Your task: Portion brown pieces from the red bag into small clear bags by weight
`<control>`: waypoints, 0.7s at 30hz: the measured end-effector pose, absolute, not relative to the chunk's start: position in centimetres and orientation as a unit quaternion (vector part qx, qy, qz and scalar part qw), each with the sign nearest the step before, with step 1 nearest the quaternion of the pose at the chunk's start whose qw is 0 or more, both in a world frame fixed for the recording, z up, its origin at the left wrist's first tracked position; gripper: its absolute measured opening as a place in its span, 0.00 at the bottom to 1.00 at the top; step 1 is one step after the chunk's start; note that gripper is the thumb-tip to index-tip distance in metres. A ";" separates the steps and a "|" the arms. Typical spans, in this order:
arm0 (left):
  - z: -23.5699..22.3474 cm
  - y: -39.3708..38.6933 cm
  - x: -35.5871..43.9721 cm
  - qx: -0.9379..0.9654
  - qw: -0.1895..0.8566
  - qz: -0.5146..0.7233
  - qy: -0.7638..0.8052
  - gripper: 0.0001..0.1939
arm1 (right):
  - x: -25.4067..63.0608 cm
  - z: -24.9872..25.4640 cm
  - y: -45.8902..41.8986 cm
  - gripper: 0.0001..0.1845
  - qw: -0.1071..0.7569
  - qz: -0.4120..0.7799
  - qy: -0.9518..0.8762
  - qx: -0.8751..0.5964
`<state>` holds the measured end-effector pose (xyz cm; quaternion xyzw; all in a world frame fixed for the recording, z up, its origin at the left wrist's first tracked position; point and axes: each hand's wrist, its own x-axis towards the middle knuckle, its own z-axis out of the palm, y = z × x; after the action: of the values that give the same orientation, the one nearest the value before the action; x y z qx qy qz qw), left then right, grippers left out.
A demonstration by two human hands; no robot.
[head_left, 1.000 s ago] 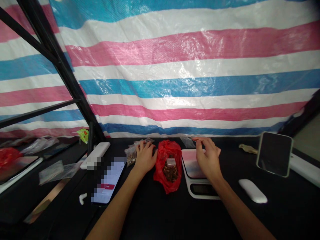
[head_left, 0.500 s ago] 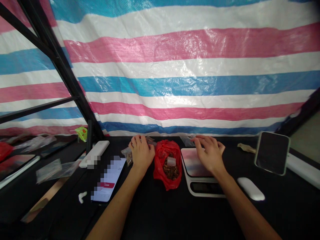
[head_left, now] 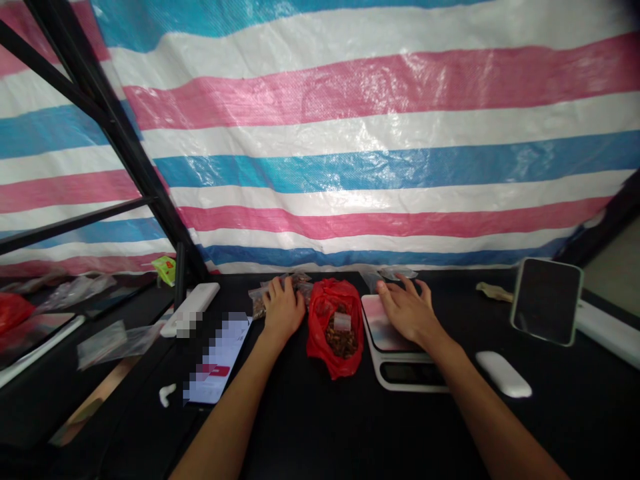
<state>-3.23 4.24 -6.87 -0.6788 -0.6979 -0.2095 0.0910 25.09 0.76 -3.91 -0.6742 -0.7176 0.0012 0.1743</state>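
Note:
My left hand (head_left: 284,308) rests, fingers spread, over small clear bags (head_left: 259,300) of brown bits at the back of the table. Between my hands stands a red plastic bag (head_left: 320,343), its mouth wide, with brown dried pieces (head_left: 343,343) and a small clear packet (head_left: 343,322) in it. To the right is a white kitchen scale (head_left: 383,380) with a shiny top. My right hand (head_left: 410,310) lies over its plate, fingers apart and nothing seen in them. Empty-looking clear bags (head_left: 399,273) lie just beyond its fingertips.
On the left are a lit phone (head_left: 220,360), a white earbud (head_left: 167,395), a white bar-shaped device (head_left: 197,307) and flat clear bags (head_left: 113,341). A white mouse-like object (head_left: 503,375) and a propped dark-screened device (head_left: 547,300) are on the right. A striped sheet (head_left: 350,167) hangs behind.
My right hand has moved slightly left and its fingers have spread; clear plastic now shows beyond them. My left hand has shifted a little, uncovering more of the small bags.

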 end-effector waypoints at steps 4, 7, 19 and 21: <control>-6.4 3.8 -3.1 -0.678 0.133 -0.221 -0.688 0.20 | 25.0 -4.0 1.0 0.40 0.183 0.021 -0.719 -0.670; -6.1 3.6 -2.8 -0.658 0.172 -0.230 -0.696 0.20 | 24.8 -3.9 1.1 0.41 0.179 0.037 -0.723 -0.666; -3.9 2.5 -1.1 -0.732 0.114 -0.332 -0.583 0.13 | 25.1 -3.4 0.4 0.41 0.174 0.058 -0.728 -0.661; -3.8 2.3 -0.9 -0.752 0.090 -0.343 -0.555 0.13 | 25.3 -3.4 0.3 0.41 0.175 0.074 -0.732 -0.655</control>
<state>-0.89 2.28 -3.82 -0.7524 -0.5549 -0.3432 0.0903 25.26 0.35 -3.37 -0.6548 -0.7316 0.0735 0.1746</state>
